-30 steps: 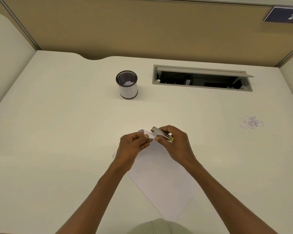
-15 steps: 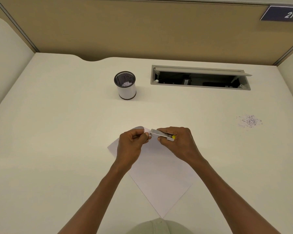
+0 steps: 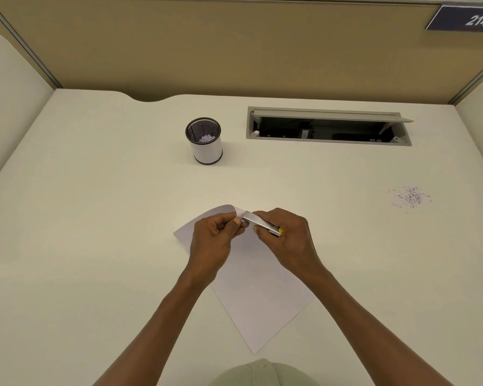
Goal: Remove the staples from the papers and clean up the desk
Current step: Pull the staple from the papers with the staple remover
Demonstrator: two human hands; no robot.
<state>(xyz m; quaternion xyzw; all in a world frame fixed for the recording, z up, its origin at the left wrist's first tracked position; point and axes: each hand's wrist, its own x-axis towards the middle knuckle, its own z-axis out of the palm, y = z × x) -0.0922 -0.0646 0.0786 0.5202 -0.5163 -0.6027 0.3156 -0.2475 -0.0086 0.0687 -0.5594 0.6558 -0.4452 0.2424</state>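
Note:
White sheets of paper [image 3: 260, 296] lie cornerwise on the cream desk [image 3: 95, 218], their far corner lifted and curled. My left hand [image 3: 212, 240] pinches that far corner between thumb and fingers. My right hand [image 3: 285, 238] grips a flat silver staple remover [image 3: 260, 222] with a yellow end. Its tip meets the paper corner right beside my left fingertips. The staple itself is too small to make out. A loose heap of pulled staples [image 3: 410, 197] lies on the desk at the right.
A black mesh cup [image 3: 205, 142] with white bits inside stands behind the paper. To its right is an open cable hatch [image 3: 329, 126] sunk in the desk. Tan partition walls [image 3: 234, 51] close off the back, with side panels to the left and right.
The paper has turned slightly and more of its left corner shows from under my left hand. The staple remover has tilted flatter against the corner. Both hands stay at the corner.

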